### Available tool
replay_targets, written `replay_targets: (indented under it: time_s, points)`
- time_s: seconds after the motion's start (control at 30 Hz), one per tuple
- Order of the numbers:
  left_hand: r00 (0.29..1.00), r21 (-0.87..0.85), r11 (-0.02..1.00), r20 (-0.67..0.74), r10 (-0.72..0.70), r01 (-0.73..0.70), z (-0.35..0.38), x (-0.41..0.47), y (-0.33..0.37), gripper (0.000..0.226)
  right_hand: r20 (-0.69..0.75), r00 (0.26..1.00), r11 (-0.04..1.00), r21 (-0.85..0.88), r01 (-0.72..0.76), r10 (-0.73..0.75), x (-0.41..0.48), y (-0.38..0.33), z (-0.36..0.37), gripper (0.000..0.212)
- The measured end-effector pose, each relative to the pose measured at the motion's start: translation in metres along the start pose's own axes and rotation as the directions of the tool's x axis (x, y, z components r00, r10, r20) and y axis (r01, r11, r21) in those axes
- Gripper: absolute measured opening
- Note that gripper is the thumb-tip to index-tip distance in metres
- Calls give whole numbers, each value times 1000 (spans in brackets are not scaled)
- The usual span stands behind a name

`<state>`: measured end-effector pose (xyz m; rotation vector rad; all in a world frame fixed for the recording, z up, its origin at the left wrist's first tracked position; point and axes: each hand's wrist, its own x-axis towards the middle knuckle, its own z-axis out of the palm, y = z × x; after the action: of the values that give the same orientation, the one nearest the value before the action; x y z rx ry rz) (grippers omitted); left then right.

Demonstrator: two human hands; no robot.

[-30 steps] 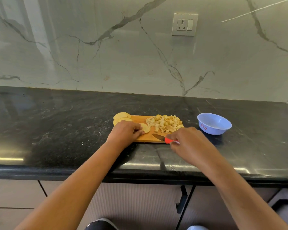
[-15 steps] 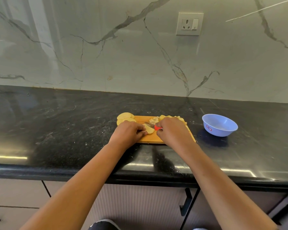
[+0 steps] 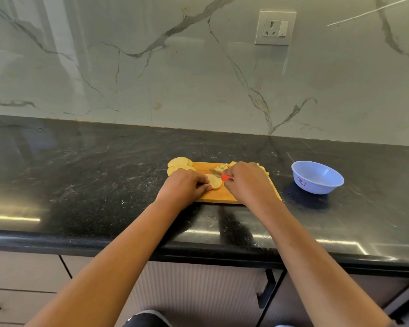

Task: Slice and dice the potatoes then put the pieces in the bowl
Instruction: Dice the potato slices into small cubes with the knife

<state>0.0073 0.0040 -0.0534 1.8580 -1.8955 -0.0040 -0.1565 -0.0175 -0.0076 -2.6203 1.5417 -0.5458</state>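
Now: black desk; wooden cutting board near its front edge; blue bowl apart to the right, looks empty. Left grip pinches a round potato slice flat on the board. Right grip is curled round the red-handled knife, blade at the slice's far edge. Spare slices sit at the far-left corner; dice mostly hidden. Slice likely stiff, wet, slippery: pin its near edge, fingertips tucked.

head cam — single view | above counter edge, facing forward-down | close | cutting board centred, wall behind
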Motion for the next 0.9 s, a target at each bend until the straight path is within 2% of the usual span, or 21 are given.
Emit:
replay_targets:
  time_s: [0.27,0.37,0.5,0.67,0.83,0.9]
  points:
    - [1000,17,1000,-9,4,-4,-1,-1,1,33,3,1000,998,-69,8,-7,-1,-11,9,14]
    - [1000,9,1000,-8,-8,8,0,0,2,34,44,999,999,-40,10,-8,-8,-6,8,16]
    - [1000,2,1000,-6,-11,11,0,1,1,34,113,993,999,20,26,-28,-34,6,-12,34]
    - [1000,-19,1000,-11,-19,19,0,-3,2,33,191,981,998,-44,49,-40,-64,10,-43,33]
    - [1000,-57,998,-12,-11,10,-1,-6,3,29,43,999,998,58,-15,13,-49,5,-46,34]
    - [1000,-68,998,-15,-14,13,-1,-6,2,28,32,999,998,67,-14,12,-35,-1,-34,30]
